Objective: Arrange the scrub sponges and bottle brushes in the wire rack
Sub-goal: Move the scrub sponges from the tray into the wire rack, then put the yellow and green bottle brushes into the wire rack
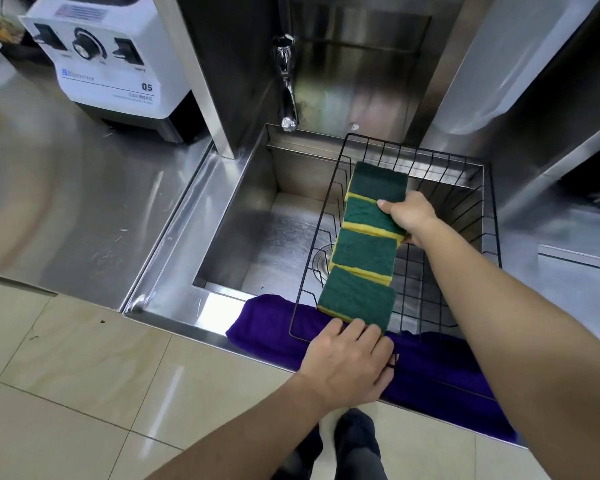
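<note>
Green sponges [364, 244] between both grips.

Glossy steel sink [222, 216], matt blk wire rack [478, 216], rough green sponges [364, 251], purple cloth [278, 323]

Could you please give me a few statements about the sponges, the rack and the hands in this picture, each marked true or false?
1. Four scrub sponges lie in a row in the wire rack. True.
2. The sponges show their yellow sides up. False: green scouring sides face up.
3. The right hand touches the second sponge from the far end. True.
4. A bottle brush lies in the rack. False: none is visible.
5. The left hand rests in the sink. False: it is at the rack's near edge, over a purple cloth.
</note>
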